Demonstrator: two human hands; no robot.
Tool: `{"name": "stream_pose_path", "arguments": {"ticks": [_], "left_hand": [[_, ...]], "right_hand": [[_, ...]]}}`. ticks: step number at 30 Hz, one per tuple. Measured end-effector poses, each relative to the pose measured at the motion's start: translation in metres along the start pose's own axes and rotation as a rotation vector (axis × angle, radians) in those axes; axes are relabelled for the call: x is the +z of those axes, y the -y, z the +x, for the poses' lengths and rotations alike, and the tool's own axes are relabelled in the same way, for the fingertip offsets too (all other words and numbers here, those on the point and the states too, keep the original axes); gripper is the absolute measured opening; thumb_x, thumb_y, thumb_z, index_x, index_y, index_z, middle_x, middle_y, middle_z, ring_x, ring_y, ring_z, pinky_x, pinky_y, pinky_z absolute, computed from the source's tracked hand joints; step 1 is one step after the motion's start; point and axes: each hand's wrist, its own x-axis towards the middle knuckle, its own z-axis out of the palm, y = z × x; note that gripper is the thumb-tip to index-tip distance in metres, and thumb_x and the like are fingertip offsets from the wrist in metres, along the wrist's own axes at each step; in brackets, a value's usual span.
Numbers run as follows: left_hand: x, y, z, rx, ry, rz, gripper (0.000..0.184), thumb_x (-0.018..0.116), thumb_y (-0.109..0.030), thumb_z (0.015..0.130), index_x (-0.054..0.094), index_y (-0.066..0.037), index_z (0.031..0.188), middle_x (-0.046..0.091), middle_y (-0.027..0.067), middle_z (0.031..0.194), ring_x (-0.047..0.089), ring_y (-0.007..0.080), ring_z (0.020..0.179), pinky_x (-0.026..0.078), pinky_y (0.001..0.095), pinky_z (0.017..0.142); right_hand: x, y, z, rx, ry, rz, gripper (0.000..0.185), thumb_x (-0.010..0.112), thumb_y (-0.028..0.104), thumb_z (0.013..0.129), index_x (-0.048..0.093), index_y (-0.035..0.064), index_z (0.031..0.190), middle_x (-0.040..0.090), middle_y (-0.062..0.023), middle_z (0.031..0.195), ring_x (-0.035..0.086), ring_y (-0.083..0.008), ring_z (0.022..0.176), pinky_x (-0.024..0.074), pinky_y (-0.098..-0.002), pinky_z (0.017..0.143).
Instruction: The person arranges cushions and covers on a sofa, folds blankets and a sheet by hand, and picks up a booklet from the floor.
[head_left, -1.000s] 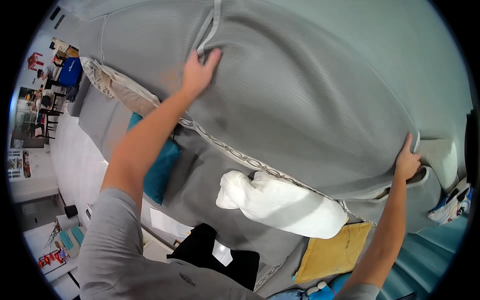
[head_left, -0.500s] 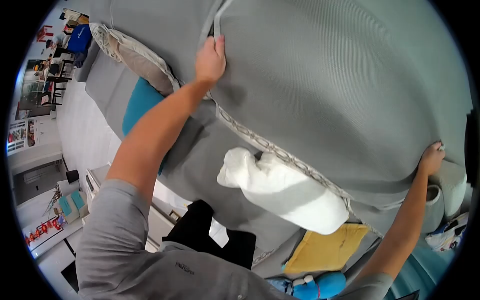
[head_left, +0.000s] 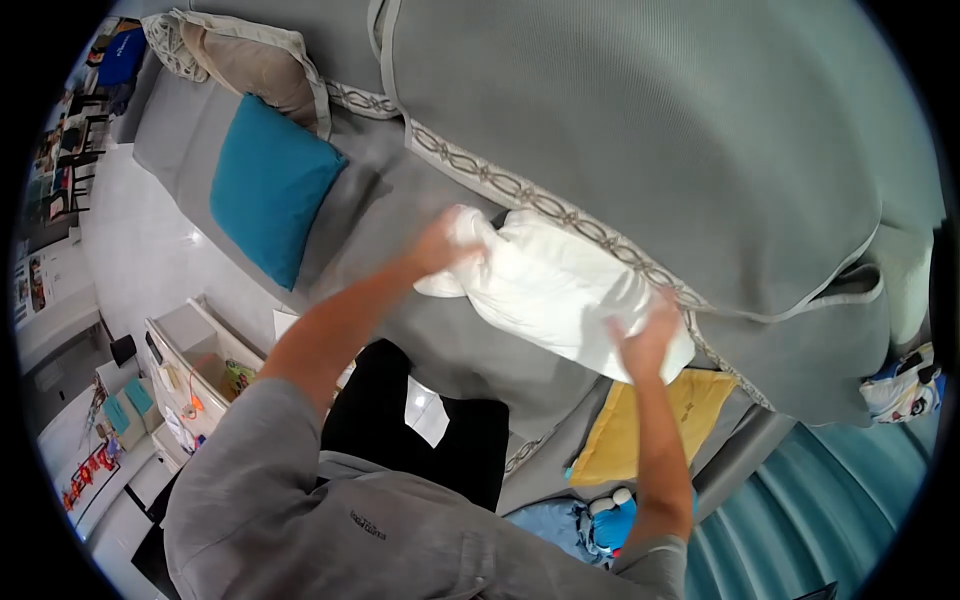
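A white pillow [head_left: 555,280] lies on the grey sofa seat against the patterned trim of the grey sofa cover [head_left: 620,130]. At the pillow's left end is my left hand [head_left: 450,243], blurred, its fingers on the bunched white cloth. Over the right end of the pillow my right hand [head_left: 648,338] is spread, thumb and fingers apart, also blurred; whether it presses on the cloth is unclear. The cover hangs over the backrest, untouched by either hand. Just beyond my right forearm lies a yellow cushion [head_left: 640,425].
A teal cushion [head_left: 272,190] and a beige cushion [head_left: 250,70] lie at the left of the sofa. An open drawer unit [head_left: 205,360] stands at lower left. Blue cloth and a blue toy [head_left: 612,525] are at the bottom. Teal curtains [head_left: 800,500] hang at lower right.
Both my hands have let go of the grey cover and moved down to the white pillow. The cover now rests against the backrest, and the view has shifted, showing more of the teal cushion.
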Motion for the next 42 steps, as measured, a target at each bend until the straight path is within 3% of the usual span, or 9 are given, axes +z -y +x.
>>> {"name": "stream_pose_path", "arguments": {"ticks": [7, 12, 17, 20, 24, 26, 32, 38, 42], "left_hand": [[0.022, -0.048, -0.174, 0.238, 0.756, 0.292, 0.055, 0.062, -0.047, 0.082, 0.062, -0.008, 0.121, 0.065, 0.0197, 0.115, 0.060, 0.0361, 0.110, 0.045, 0.0444, 0.099], [-0.108, -0.141, -0.230, -0.109, 0.930, 0.042, 0.036, 0.072, -0.030, 0.082, 0.066, 0.001, 0.097, 0.066, 0.0158, 0.083, 0.067, 0.0236, 0.084, 0.050, 0.0357, 0.076], [-0.231, -0.190, -0.282, -0.632, 0.612, -0.918, 0.040, 0.071, -0.013, 0.085, 0.060, 0.007, 0.118, 0.068, 0.0138, 0.106, 0.068, 0.0207, 0.093, 0.053, 0.0318, 0.086], [-0.272, -0.257, -0.311, -0.616, 0.653, -1.179, 0.046, 0.068, -0.012, 0.086, 0.054, 0.007, 0.126, 0.065, 0.0144, 0.115, 0.066, 0.0217, 0.102, 0.053, 0.0345, 0.090], [-0.319, -0.335, -0.315, -0.044, 0.623, -1.438, 0.058, 0.059, -0.010, 0.094, 0.034, -0.002, 0.145, 0.056, 0.0189, 0.130, 0.060, 0.0280, 0.114, 0.047, 0.0476, 0.099], [-0.369, -0.355, -0.304, 0.514, 0.503, -1.256, 0.071, 0.061, -0.018, 0.092, 0.024, -0.004, 0.151, 0.052, 0.0236, 0.132, 0.054, 0.0315, 0.121, 0.046, 0.0460, 0.100], [-0.397, -0.362, -0.322, 0.757, 0.362, -0.561, 0.085, 0.077, -0.014, 0.081, 0.028, -0.009, 0.150, 0.051, 0.0164, 0.136, 0.047, 0.0231, 0.127, 0.040, 0.0350, 0.103], [-0.428, -0.363, -0.311, 0.538, 0.376, -0.597, 0.053, 0.078, -0.003, 0.077, 0.056, -0.006, 0.126, 0.064, 0.0029, 0.109, 0.058, 0.0103, 0.103, 0.045, 0.0263, 0.092], [-0.452, -0.354, -0.331, 0.713, 0.199, -0.410, 0.029, 0.076, -0.003, 0.078, 0.062, -0.005, 0.104, 0.066, 0.0026, 0.097, 0.061, 0.0122, 0.089, 0.048, 0.0267, 0.084]], "right_hand": [[0.161, -0.001, -0.101, 0.270, 0.613, -0.055, 0.052, 0.069, 0.034, 0.080, 0.056, 0.0049, 0.122, 0.068, -0.0199, 0.099, 0.064, -0.0393, 0.098, 0.0421, -0.0544, 0.098], [0.130, 0.100, -0.209, 0.115, 0.529, 0.366, 0.019, 0.055, 0.015, 0.084, 0.065, 0.0010, 0.093, 0.066, -0.0241, 0.083, 0.064, -0.0431, 0.081, 0.0515, -0.0488, 0.073], [-0.049, 0.271, -0.217, -0.212, 0.393, 0.793, 0.102, 0.083, 0.040, 0.070, 0.032, -0.0084, 0.144, 0.035, -0.0308, 0.146, 0.034, -0.0446, 0.136, 0.0283, -0.0464, 0.113], [-0.106, 0.358, -0.199, -0.287, 0.083, 0.721, 0.104, 0.086, 0.042, 0.065, 0.035, -0.0079, 0.142, 0.037, -0.0327, 0.143, 0.037, -0.0457, 0.134, 0.0318, -0.0475, 0.111], [-0.170, 0.383, -0.162, 0.185, 0.093, 1.009, 0.056, 0.078, 0.020, 0.073, 0.058, -0.0022, 0.120, 0.064, -0.0189, 0.117, 0.063, -0.0291, 0.108, 0.0488, -0.0406, 0.092], [-0.230, 0.373, -0.163, -0.068, -0.334, 0.936, 0.036, 0.071, 0.022, 0.083, 0.064, 0.0019, 0.112, 0.067, -0.0114, 0.108, 0.064, -0.0185, 0.101, 0.0526, -0.0372, 0.087], [-0.411, 0.427, -0.163, 0.078, -0.276, 1.751, 0.059, 0.060, 0.043, 0.095, 0.045, 0.0041, 0.138, 0.053, -0.0130, 0.135, 0.057, -0.0266, 0.118, 0.0487, -0.0403, 0.102], [-0.380, 0.376, -0.161, -0.086, -0.353, 1.749, 0.056, 0.052, 0.040, 0.098, 0.042, 0.0072, 0.142, 0.051, -0.0093, 0.140, 0.050, -0.0249, 0.128, 0.0408, -0.0410, 0.110], [-0.358, 0.394, -0.167, -0.205, -0.269, 1.826, 0.046, 0.060, 0.014, 0.094, 0.047, 0.0010, 0.136, 0.057, -0.0136, 0.133, 0.059, -0.0238, 0.117, 0.0502, -0.0362, 0.100]]}}
